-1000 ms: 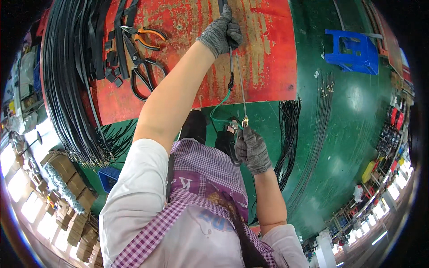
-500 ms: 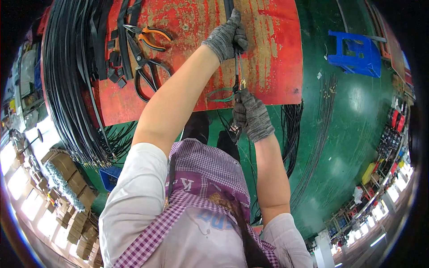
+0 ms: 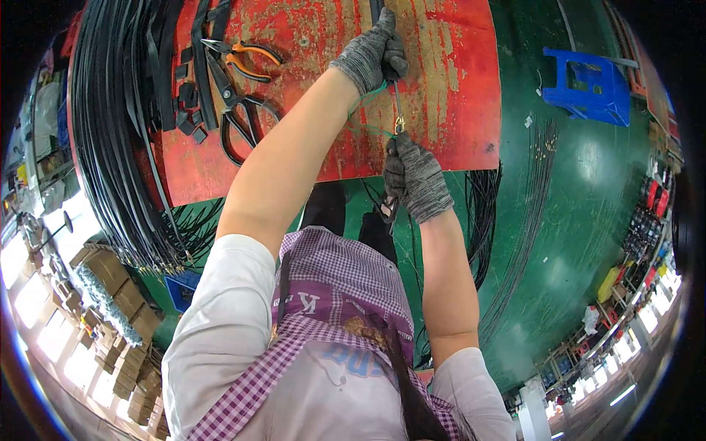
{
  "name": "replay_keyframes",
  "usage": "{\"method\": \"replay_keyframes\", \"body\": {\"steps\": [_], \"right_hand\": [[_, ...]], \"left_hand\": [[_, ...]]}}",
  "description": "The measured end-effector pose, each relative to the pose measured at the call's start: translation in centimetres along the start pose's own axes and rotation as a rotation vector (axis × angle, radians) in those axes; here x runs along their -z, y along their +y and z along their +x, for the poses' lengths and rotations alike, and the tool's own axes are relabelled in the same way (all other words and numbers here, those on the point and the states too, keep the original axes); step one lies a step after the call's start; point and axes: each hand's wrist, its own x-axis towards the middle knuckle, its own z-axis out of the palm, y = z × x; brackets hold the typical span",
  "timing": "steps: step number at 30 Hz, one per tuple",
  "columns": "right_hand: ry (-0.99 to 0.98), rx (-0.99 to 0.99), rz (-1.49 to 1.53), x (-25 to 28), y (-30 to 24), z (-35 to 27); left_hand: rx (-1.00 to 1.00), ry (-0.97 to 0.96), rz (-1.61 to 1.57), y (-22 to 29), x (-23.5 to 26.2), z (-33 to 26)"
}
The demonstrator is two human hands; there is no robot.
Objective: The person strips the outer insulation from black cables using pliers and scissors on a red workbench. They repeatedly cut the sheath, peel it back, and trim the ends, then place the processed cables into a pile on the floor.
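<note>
"Green floor [image 3: 573,220] shows on my feed past the right edge of a worn red table [image 3: 448,132], with a blue stool [image 3: 588,103] on it."

"And the left hand [image 3: 368,59]?"

"From out here, I see it gloved in grey over the middle of the table, fingers curled tight round a black strip [image 3: 376,9] that runs toward the table's far side."

"What about the right hand [image 3: 418,180]?"

"Gloved too, over the table's near edge. Its fingers close on the lower end of a thin rod [image 3: 397,97], and a brass fitting [image 3: 399,125] pokes out just above them. I can't tell what the palm hides. The rod stretches over the table between both hands, and green string [image 3: 376,91] trails beside the left one."

"Anything lying about?"

"Orange-handled pliers [image 3: 232,56] and black scissors [image 3: 229,97] lie on the table's left part, small black pieces [image 3: 187,94] beside them. A bundle of straps [image 3: 110,110] covers the table's left end and hangs past its near edge. Dark cords [image 3: 482,213] hang below its near right corner."
</note>
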Motion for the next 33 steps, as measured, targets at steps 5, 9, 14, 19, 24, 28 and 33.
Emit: {"method": "replay_keyframes", "body": {"steps": [5,9,14,19,24,28,33], "right_hand": [[0.058,0.065,-0.078,-1.2,-1.1,1.1],[0.094,0.053,-0.115,-1.9,-1.8,2.2],[0.116,0.066,-0.167,-3.1,-2.7,3.4],[0.116,0.395,-0.432,-1.2,-1.7,7.5],[0.08,0.112,-0.275,-4.5,-4.8,6.0],[-0.365,-0.051,0.248,-2.7,-4.7,5.9],[-0.448,-0.14,0.446,-2.9,-4.8,5.4]], "left_hand": [[-0.02,0.028,0.027,-0.2,-0.1,0.1],[-0.035,0.063,0.025,-0.3,0.0,0.1],[-0.04,0.079,0.042,-0.5,-0.1,-0.2],[-0.051,0.125,0.105,-0.5,-0.5,-0.4],[-0.092,0.129,0.172,0.6,0.0,-0.3],[-0.104,0.133,0.214,0.8,-0.4,-0.6],[-0.047,0.0,0.063,3.5,-0.3,1.1]]}}
